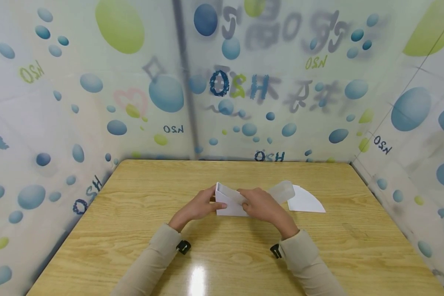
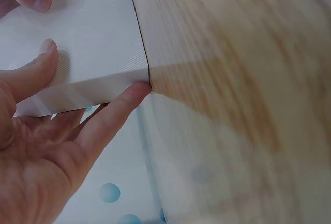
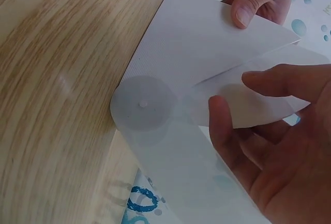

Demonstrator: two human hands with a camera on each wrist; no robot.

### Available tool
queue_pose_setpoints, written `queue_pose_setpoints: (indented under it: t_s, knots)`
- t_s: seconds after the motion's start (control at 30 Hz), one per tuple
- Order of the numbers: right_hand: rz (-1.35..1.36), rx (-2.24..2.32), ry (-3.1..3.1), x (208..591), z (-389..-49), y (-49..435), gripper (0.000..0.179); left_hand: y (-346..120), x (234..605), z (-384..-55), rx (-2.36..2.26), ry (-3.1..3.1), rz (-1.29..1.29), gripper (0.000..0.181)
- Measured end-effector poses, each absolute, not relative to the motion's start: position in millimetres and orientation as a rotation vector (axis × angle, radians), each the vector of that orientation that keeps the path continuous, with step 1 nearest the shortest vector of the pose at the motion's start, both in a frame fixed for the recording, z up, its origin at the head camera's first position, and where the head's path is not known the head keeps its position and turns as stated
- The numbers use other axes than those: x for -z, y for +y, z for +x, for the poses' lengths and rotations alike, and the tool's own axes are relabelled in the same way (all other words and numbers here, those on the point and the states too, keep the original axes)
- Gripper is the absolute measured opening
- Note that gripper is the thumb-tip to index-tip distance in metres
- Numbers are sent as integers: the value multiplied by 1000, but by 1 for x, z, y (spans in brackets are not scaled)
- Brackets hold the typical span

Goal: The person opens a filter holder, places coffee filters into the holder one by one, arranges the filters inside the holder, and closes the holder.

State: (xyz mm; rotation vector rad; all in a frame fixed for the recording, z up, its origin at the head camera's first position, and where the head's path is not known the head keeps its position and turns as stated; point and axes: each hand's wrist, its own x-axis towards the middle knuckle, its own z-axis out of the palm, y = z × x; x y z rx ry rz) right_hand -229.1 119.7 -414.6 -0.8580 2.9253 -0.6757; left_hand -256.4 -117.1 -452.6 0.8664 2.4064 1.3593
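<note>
A white, flat box with a slanted top edge stands on the table between the hands. My left hand grips its left end, the thumb on the front face and the fingers along the narrow side. At the slanted edge, my right hand curls its fingers about the box near a pale inner panel. From the lower right corner a translucent plastic strip extends, its rounded end overlapping the box around a small pale dot. The strip's other end shows beyond the right hand.
A white, fan-shaped piece lies flat on the wooden table to the right of the strip. Patterned curtains rise behind the table and along both sides. Black straps hang under the wrists.
</note>
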Motion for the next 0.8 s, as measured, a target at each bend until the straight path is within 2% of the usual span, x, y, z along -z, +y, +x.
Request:
queue_pose_setpoints:
  t_s: [0.3,0.53,0.8]
  knots:
    - [-831,755,2873,417,-230,119,34,-116,453,-257,-1351,2423,876,40]
    - [-800,781,2827,418,-229,118,47,-116,454,-257,-1362,2409,861,46]
    - [-836,818,2823,417,-230,116,31,-116,453,-256,-1359,2405,858,39]
